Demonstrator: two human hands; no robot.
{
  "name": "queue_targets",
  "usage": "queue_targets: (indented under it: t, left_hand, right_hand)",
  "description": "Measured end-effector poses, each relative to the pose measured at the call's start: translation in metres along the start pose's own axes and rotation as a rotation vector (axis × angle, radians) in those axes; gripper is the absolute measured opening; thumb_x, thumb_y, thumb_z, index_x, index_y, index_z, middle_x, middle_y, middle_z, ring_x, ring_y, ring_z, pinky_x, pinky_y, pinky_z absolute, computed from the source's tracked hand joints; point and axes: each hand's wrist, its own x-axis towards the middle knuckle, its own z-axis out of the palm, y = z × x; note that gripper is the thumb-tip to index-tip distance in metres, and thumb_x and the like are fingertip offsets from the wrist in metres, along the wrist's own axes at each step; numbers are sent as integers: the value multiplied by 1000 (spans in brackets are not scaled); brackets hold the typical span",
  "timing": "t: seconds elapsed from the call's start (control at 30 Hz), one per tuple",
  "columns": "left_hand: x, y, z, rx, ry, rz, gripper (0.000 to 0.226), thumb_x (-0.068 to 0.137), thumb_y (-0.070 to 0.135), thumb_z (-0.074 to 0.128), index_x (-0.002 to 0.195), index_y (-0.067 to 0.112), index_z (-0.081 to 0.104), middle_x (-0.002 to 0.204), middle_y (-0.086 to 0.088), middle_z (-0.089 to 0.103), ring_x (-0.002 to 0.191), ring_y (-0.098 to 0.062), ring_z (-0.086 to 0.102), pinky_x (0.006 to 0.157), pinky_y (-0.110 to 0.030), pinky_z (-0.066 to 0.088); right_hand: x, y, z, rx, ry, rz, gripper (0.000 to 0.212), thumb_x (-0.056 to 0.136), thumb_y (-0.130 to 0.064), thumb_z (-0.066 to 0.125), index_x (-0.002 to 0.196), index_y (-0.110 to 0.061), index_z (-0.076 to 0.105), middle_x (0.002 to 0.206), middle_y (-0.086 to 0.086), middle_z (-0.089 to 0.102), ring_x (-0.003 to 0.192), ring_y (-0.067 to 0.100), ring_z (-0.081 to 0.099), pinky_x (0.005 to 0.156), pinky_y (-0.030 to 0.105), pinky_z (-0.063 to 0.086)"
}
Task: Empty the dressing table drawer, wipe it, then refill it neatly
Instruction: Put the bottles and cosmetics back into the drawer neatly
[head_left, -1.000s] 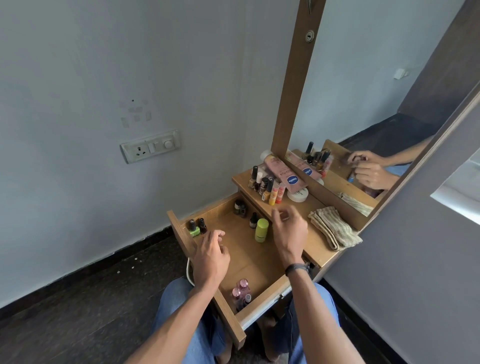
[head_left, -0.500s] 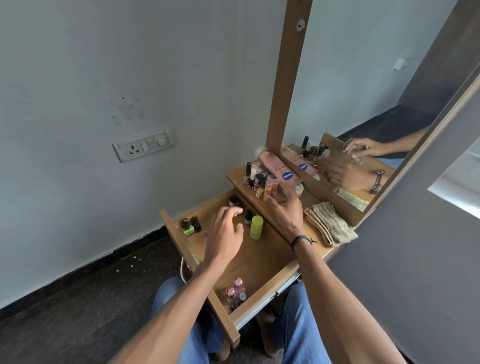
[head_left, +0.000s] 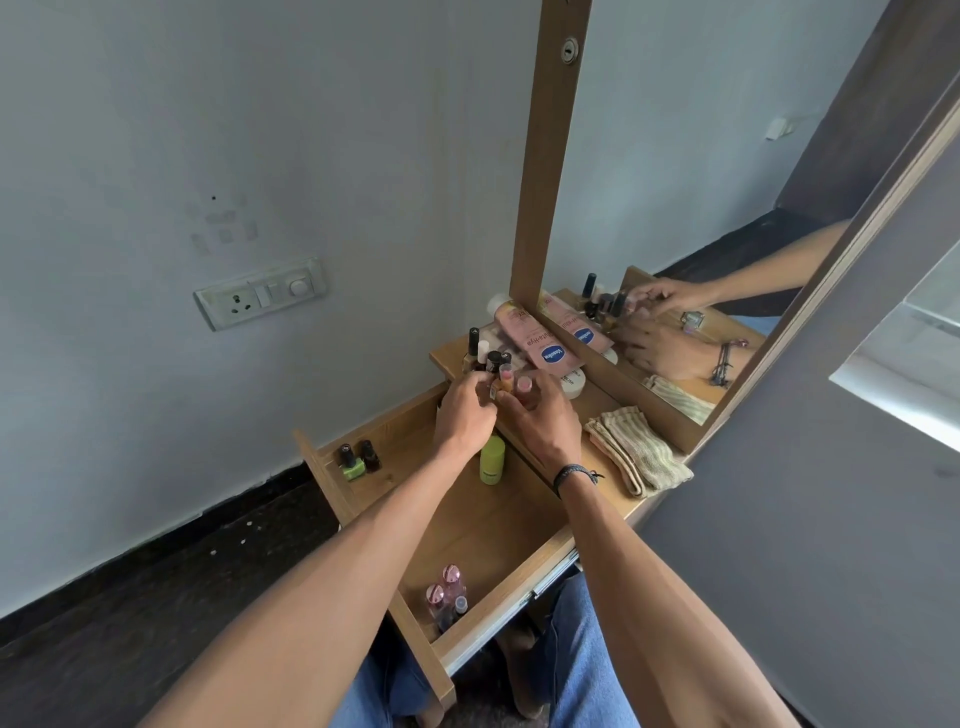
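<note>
Wooden and pulled fully out, the drawer (head_left: 498, 530) sits open over a seated person's lap, seen from the head camera. Small groups of things already stand in its corners. A green nail polish (head_left: 350, 463) and a dark one (head_left: 370, 456) are at the far left, a lime stick (head_left: 492, 460) is near the back, and pink-capped vials (head_left: 445, 592) are in the near corner. By that layout, the refill looks to be under way.

Both hands reach past the drawer to a cluster of little bottles (head_left: 491, 361) on the table (head_left: 605, 397), just in front of a pink Vaseline tube (head_left: 530, 338) and a white jar (head_left: 571, 383). The right hand (head_left: 545, 421), a dark band at its wrist, curls its fingers round a pink-topped bottle (head_left: 523, 387). The left hand (head_left: 465, 415) brings bent fingertips against an orange bottle (head_left: 503, 382) beside it; whether it has actually closed on that bottle cannot be told. A folded striped cloth (head_left: 639, 452) lies to the right on the table, apart from the hands.

In the mirror (head_left: 727, 208), the reflected hands are at the same cluster, too blurred to settle the left grasp.

The bottles stand packed and upright, so each is probably best lifted straight up by its body, clear of its neighbours. It would then go down beside others of its kind in the drawer, cap up, in a tidy row.
</note>
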Motion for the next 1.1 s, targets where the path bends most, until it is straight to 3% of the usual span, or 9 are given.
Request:
queue_targets:
  t: [0.2, 0.37, 0.47, 0.67, 0.9, 1.1]
  left_hand:
    - [7, 2, 0, 39, -17, -4, 40, 90, 9, 63, 126, 26, 60, 123, 5, 68, 108, -17, 65, 91, -34, 53]
    - [7, 5, 5, 99, 17, -11, 34, 90, 11, 66, 120, 27, 61, 120, 5, 69, 105, -19, 67, 90, -41, 56]
    - [6, 8, 9, 117, 71, -6, 28, 91, 14, 69, 116, 25, 61, 117, 5, 70, 103, -20, 68, 84, -38, 57]
    - [5, 14, 18, 172, 154, -27, 32, 88, 22, 75, 116, 23, 60, 115, -2, 68, 105, -23, 65, 76, -34, 51]
    - [1, 16, 26, 254, 218, 30, 30, 90, 25, 70, 118, 19, 63, 111, -7, 67, 106, -26, 64, 72, -35, 51]
    - [-4, 10, 23, 258, 201, 88, 31, 87, 36, 73, 109, 15, 68, 109, -4, 70, 103, -23, 65, 69, -32, 50]
  right_hand:
    - [2, 5, 3, 39, 24, -11, 26, 89, -50, 69, 106, -31, 61, 112, -8, 62, 90, 16, 60, 67, 31, 43]
    - [3, 8, 3, 208, 64, 65, 19, 86, -37, 76, 99, -27, 67, 99, -9, 68, 86, 11, 64, 71, 32, 50]
    - [1, 9, 2, 368, 152, 134, 15, 85, -39, 74, 95, -30, 65, 85, -15, 69, 75, 0, 62, 65, 29, 47]
    - [1, 11, 0, 499, 225, 148, 19, 84, -46, 70, 92, -29, 64, 67, -18, 62, 60, 1, 54, 61, 31, 47]
    - [1, 11, -1, 484, 226, 143, 19, 82, -48, 70, 89, -32, 63, 63, -20, 61, 61, 0, 56, 63, 28, 47]
    - [-2, 7, -4, 485, 238, 148, 14, 82, -50, 69, 89, -40, 62, 74, -15, 68, 71, 4, 65, 70, 32, 53]
